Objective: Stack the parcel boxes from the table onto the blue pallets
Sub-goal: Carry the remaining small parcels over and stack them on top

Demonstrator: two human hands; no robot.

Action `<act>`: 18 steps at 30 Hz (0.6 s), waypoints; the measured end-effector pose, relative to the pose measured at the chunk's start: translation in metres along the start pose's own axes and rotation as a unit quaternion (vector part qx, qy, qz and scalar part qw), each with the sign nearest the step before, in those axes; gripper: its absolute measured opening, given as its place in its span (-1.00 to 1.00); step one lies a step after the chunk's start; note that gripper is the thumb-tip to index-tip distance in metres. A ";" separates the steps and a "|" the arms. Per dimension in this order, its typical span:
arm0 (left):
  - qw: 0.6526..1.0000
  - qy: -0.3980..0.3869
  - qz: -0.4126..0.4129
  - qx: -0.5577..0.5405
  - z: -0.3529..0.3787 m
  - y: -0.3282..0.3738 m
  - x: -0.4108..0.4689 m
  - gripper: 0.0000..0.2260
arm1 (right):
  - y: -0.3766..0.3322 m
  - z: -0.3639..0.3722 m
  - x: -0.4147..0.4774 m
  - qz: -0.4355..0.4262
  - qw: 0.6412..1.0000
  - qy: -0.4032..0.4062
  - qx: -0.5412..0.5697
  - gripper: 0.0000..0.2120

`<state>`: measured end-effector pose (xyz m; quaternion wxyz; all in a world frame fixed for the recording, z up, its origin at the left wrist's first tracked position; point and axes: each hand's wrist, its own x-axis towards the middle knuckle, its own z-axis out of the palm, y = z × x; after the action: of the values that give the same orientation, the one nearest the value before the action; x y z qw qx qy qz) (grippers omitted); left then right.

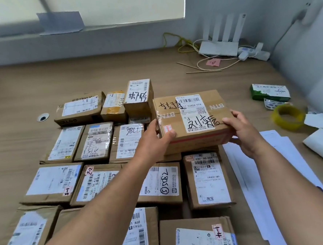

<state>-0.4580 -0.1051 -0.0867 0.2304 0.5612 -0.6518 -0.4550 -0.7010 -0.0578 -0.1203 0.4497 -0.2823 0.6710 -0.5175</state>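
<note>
Cardboard parcels are lying in rows across the left of the wooden table. The left hand is gripping the left end of a taped box above the rows' far right part. The right hand is clasping its right end, and a yellow tape roll is lying farther right.

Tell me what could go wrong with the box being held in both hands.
1. The left hand and right hand grip the taped box only at its near corners, so its far end might dip or slip.
2. The tall upright box stands close by its far left corner; swinging left could topple it.
3. Loose white papers lie near the right hand and may get swept off.
</note>
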 end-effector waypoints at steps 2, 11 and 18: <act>1.000 -0.008 0.002 -0.018 0.001 -0.001 -0.003 -0.43 | 0.005 -0.007 -0.002 0.018 0.999 -0.041 0.026 -0.54; 0.992 -0.015 0.014 -0.123 -0.002 -0.026 -0.028 -0.40 | 0.007 -0.018 -0.022 -0.064 0.991 -0.112 0.029 -0.35; 0.990 0.044 0.063 -0.120 -0.047 -0.039 -0.057 -0.41 | 0.002 0.018 -0.052 -0.137 0.979 -0.151 0.028 -0.25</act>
<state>-0.3845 -0.0653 -0.0853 0.3523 0.5069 -0.6159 -0.4894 -0.6618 -0.0211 -0.1065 0.4785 -0.4335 0.5357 -0.5442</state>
